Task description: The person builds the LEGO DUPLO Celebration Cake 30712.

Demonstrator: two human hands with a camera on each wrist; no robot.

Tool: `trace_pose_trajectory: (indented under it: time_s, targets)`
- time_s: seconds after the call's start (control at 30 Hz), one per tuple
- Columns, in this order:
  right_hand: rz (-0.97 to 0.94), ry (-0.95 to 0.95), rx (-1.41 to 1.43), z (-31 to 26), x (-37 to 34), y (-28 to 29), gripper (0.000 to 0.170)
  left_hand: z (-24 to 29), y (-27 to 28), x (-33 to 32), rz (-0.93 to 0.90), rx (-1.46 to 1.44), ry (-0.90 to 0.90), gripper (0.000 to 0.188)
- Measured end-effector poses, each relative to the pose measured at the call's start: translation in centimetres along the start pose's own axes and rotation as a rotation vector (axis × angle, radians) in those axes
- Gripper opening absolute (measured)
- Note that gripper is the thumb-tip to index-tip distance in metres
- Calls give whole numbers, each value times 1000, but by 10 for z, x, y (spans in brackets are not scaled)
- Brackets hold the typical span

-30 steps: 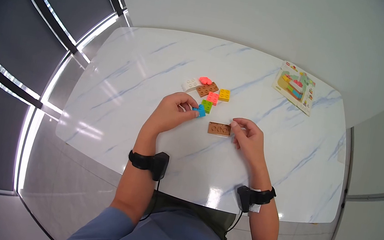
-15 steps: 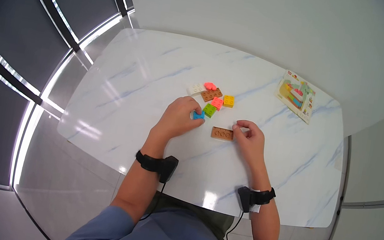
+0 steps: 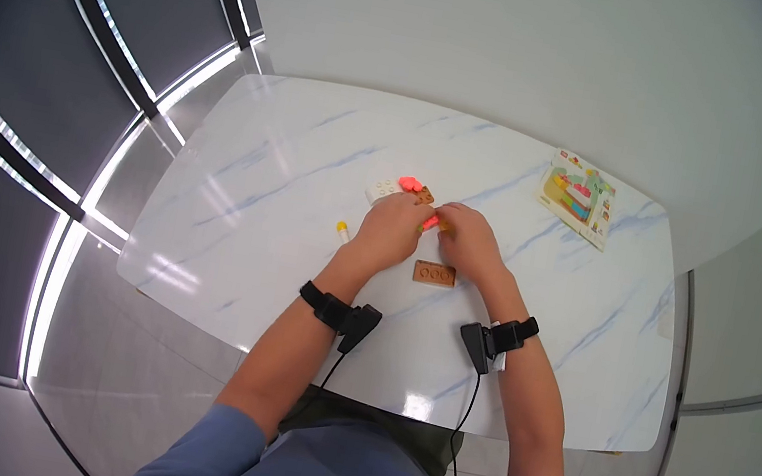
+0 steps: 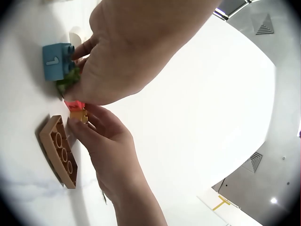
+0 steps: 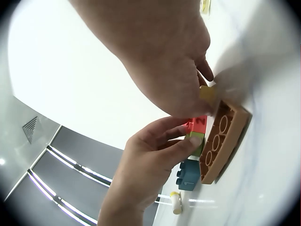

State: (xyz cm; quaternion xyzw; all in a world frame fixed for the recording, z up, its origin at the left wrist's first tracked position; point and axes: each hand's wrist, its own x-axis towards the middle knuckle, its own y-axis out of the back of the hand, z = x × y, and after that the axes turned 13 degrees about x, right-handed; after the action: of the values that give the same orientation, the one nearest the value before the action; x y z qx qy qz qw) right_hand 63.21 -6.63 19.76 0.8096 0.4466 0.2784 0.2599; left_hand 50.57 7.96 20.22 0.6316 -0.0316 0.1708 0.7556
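Note:
Over the middle of the table my two hands are close together. My left hand (image 3: 392,230) pinches the green brick (image 5: 197,142), its thumb across the brick's side. A pinkish-red brick (image 5: 200,124) marked 2 sits between the green one and the yellow brick (image 5: 207,94). That yellow brick is pinched between thumb and fingers of my right hand (image 3: 472,241). The blue brick (image 4: 56,62) marked 1 stands beside the green one, hidden under my left hand in the head view. Nearer me lies a brown brick (image 3: 435,274), hollow side up.
Beyond my left hand are a white brick (image 3: 379,189), a pink piece (image 3: 409,183) and another brown brick (image 3: 425,196), partly covered. Left of that hand is a small white piece with a yellow top (image 3: 343,231). A picture booklet (image 3: 577,197) lies at the back right.
My left hand has let go of the blue brick and moved right to the green one. My right hand has left the near brown brick and moved left to the yellow brick.

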Motion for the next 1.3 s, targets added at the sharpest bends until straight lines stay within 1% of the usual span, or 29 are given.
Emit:
trace_pose_trajectory:
  time_s: [0.07,0.1,0.17,0.2,0.27,0.3,0.37,0.4,0.5,0.6,0.7,0.77,0.9,0.97,1.1,1.3]
  targets:
    - [63,23,18,-1,-9,2,32,-4,-4,1,53,-65,-45,35]
    - [97,35,26,-1,-13,3,31,-5,-7,0,74,-72,-33,33]
    - [156,-13,5,0,-23,6,30,-1,3,-4,116,-85,-8,29]
    - [183,-33,-4,0,-28,7,30,1,9,-6,115,-127,-7,30]
    - [231,-119,109,-10,-41,14,36,10,31,-13,109,-213,3,34]
    - [254,-165,166,-17,-50,17,39,13,38,-19,71,-237,-8,37]
    - [211,-207,225,-31,-66,21,41,18,45,-31,0,-285,-30,43]
    - [193,-227,254,-34,-72,20,42,20,42,-35,-1,-302,-44,43]
    - [136,-148,280,-28,-85,10,42,24,30,-46,-9,-342,-76,42]
    - [130,-162,307,-32,-87,6,40,25,23,-49,-26,-330,-87,40]
    - [114,-106,310,-27,-87,5,39,24,22,-50,-53,-293,-96,37]
    - [112,-111,342,-31,-87,8,39,25,25,-50,-62,-290,-100,36]
    - [94,-142,328,-28,-87,7,43,23,20,-51,-3,-315,-119,33]
    - [114,-120,299,-31,-87,6,40,20,14,-52,51,-316,-138,33]
    - [132,-72,256,-29,-87,3,38,19,14,-52,46,-314,-133,34]
    - [145,-58,238,-32,-88,1,34,19,15,-50,12,-342,-130,36]
